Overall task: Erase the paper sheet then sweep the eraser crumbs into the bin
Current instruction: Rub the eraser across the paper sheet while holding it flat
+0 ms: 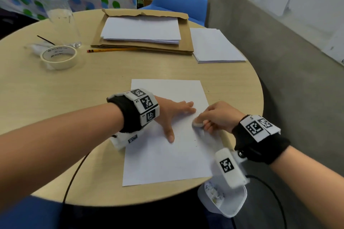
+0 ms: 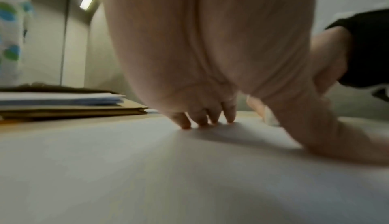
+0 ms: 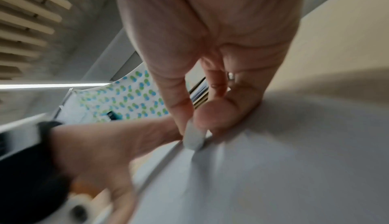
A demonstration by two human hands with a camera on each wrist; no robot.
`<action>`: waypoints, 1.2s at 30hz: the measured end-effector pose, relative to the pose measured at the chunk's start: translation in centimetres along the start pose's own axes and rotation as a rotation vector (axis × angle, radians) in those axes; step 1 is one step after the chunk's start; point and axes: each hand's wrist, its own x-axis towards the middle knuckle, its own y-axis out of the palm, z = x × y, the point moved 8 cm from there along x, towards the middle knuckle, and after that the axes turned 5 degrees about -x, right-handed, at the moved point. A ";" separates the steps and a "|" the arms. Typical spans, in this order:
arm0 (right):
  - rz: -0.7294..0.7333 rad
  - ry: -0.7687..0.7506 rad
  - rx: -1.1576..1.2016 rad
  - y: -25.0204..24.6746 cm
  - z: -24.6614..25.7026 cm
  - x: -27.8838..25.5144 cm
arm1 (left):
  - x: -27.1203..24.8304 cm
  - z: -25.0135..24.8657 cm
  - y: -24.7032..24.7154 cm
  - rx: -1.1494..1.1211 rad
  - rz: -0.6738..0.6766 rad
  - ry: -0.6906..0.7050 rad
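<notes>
White eraser (image 1: 197, 124) pinched in my right hand (image 1: 219, 117), its tip rubbing the paper sheet (image 1: 167, 158) on the counter (image 1: 74, 108); my left hand (image 1: 171, 113) lies flat, fingers (image 2: 185, 124) spread, pinning it. Erasing is underway; next I must gather the crumbs toward the bin (image 1: 232, 204) just off the counter's edge.

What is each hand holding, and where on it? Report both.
The right hand pinches the white eraser by its upper end between thumb and fingers. The left hand holds nothing, pressing flat on the paper sheet.
</notes>
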 end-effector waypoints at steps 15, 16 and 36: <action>-0.120 -0.091 -0.124 1.2 2.3 -0.5 | 1.0 0.2 0.3 0.067 0.031 0.055; -0.063 -0.109 -0.157 2.7 2.5 -1.0 | 1.0 0.1 0.3 0.065 0.038 0.063; -0.147 -0.122 -0.338 1.0 4.3 -0.7 | 1.1 -0.3 0.3 0.045 0.026 0.129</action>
